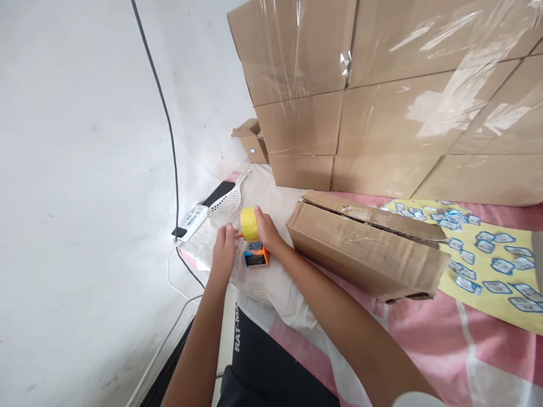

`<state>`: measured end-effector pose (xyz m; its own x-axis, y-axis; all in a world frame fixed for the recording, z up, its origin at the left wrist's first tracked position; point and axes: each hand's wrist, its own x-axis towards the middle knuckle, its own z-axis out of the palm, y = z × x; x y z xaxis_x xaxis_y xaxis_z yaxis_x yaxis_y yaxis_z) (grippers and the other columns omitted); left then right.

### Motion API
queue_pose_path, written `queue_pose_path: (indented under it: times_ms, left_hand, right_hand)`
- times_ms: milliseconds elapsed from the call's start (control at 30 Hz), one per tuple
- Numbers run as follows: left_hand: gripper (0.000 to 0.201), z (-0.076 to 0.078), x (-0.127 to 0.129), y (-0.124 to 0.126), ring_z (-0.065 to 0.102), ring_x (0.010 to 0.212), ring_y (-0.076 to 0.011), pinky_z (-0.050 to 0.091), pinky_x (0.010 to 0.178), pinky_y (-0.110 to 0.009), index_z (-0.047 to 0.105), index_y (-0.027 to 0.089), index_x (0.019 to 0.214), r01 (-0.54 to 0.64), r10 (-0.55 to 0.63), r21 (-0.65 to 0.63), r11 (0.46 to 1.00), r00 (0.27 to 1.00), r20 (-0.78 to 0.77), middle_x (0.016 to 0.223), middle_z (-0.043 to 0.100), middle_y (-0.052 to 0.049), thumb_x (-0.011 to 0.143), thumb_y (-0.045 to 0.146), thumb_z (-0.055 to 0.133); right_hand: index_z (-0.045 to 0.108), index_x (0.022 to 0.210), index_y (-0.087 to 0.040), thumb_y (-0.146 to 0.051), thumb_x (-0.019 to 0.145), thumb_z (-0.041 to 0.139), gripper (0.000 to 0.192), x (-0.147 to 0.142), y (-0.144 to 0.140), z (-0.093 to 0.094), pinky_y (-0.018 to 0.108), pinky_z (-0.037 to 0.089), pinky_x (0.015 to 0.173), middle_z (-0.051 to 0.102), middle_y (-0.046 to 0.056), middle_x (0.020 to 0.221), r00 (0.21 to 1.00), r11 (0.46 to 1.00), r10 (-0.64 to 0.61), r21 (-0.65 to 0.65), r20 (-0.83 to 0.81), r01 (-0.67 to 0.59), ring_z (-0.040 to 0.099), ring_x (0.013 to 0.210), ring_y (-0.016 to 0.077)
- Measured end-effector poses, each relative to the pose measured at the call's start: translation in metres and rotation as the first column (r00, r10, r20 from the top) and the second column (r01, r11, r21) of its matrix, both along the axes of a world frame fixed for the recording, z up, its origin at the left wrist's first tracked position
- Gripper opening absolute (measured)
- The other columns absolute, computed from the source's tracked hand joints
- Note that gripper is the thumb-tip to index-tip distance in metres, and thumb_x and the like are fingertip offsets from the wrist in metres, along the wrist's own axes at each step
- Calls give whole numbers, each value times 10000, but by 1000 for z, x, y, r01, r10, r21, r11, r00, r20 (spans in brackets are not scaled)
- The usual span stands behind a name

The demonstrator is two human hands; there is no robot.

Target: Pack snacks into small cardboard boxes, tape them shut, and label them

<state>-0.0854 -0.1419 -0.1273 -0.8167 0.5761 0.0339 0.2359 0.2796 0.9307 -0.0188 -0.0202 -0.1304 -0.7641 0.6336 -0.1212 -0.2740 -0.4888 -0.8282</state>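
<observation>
On the black cloth (pixel 254 350) at the person's lap, white letters run sideways and read "RAT-M"; the rest of the word is hidden. The white power strip (pixel 193 217) near the wall carries a label with dark print, but it is too small to read. The yellow sheet (pixel 487 254) on the right holds many small blue-and-white stickers with print on them, also too small to read. The boxes show no readable text.
</observation>
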Motion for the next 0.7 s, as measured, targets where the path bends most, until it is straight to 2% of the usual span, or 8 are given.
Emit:
queue_pose_path:
  times_ms: [33,100,200,300,433,500,633,700]
  left_hand:
    - [572,-3,11,-16,709,910,-234,529,628,-300,632,174,1173,-40,40,-40,998,999,12,1145,727,-159,968,675,447]
    - [568,-7,33,-45,681,700,-214,446,495,-275,670,163,992,-36,43,-117,992,998,54,930,755,-133,892,709,550]
    - [578,-6,57,-68,660,623,-203,395,467,-253,705,149,967,65,-38,-179,982,988,150,790,764,-106,793,699,681]
    - [551,1,63,-66,644,630,-184,433,557,-258,718,153,1004,113,-78,-172,979,977,200,724,763,-80,748,639,757]
    - [443,4,62,-59,616,609,-165,456,651,-273,717,164,797,120,-95,-127,985,977,190,600,701,-31,717,592,796]
    - [433,2,64,-60,658,668,-189,473,673,-281,702,169,730,146,-126,-97,984,973,195,641,714,-41,703,588,808]
    - [477,-1,74,-64,741,934,-271,538,817,-338,585,201,690,145,-138,-15,989,968,210,831,788,-92,718,638,774]
    - [490,-1,80,-65,759,828,-260,560,808,-367,556,208,753,129,-126,5,992,964,233,784,787,-89,732,654,756]
  right_hand:
    - [623,770,-186,-694,913,558,531,0,-1,0,282,511,506,578,13,568,1000,1000,-3,-3,-9,3,618,536,182]
    - [604,770,-192,-675,917,560,508,0,-3,1,285,506,486,561,6,560,1000,1000,-8,17,-29,8,612,517,183]
    - [580,766,-201,-612,915,597,437,0,-3,2,285,517,499,569,-1,584,999,1000,-24,17,-42,25,614,515,175]
    - [558,753,-206,-543,917,622,380,2,0,9,283,518,494,581,4,596,999,999,-44,-11,-18,43,616,510,174]
    - [514,747,-214,-502,935,609,357,4,8,23,282,490,443,567,12,570,995,994,-63,-88,71,70,616,490,188]
    - [507,765,-213,-501,947,588,350,5,13,29,286,477,424,564,14,558,991,989,-65,-122,114,78,610,477,196]
    - [512,810,-207,-510,957,560,340,5,19,35,305,488,424,565,11,547,983,981,-77,-161,168,105,594,449,198]
    - [517,827,-206,-501,962,549,326,5,19,36,301,493,431,573,13,558,980,978,-86,-171,180,117,593,451,192]
